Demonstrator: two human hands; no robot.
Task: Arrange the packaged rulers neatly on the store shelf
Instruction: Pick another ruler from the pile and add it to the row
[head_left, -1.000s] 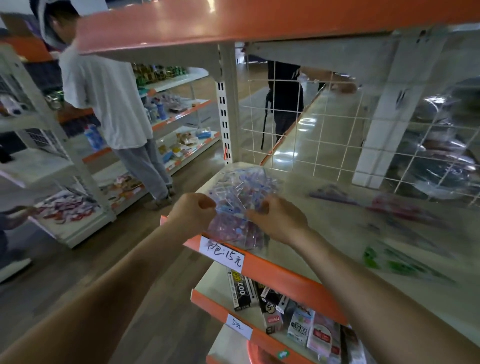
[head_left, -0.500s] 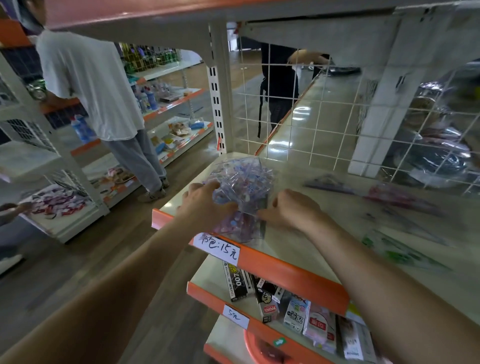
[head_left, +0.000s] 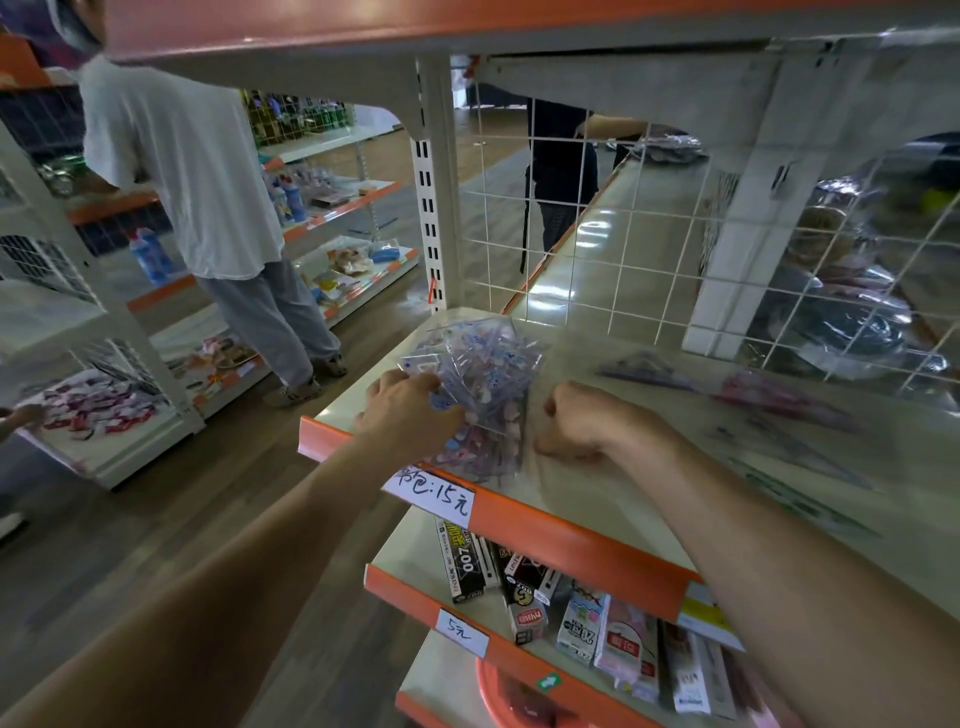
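Behind the ruler packs (head_left: 483, 374), a wire grid (head_left: 623, 260) backs the shelf (head_left: 597, 353).

Here's the white handwritten paper tag (head_left: 434, 496) on the orange front lip of the cream shelf (head_left: 571, 545). It reads "包:15元", with the first character partly hidden. One level down, a smaller white paper tag (head_left: 461, 631) says "5元". Just behind it, a black cardboard box (head_left: 465, 564) shows "007". On the lowest lip, a green sticker (head_left: 549, 681) bears a white arrow.
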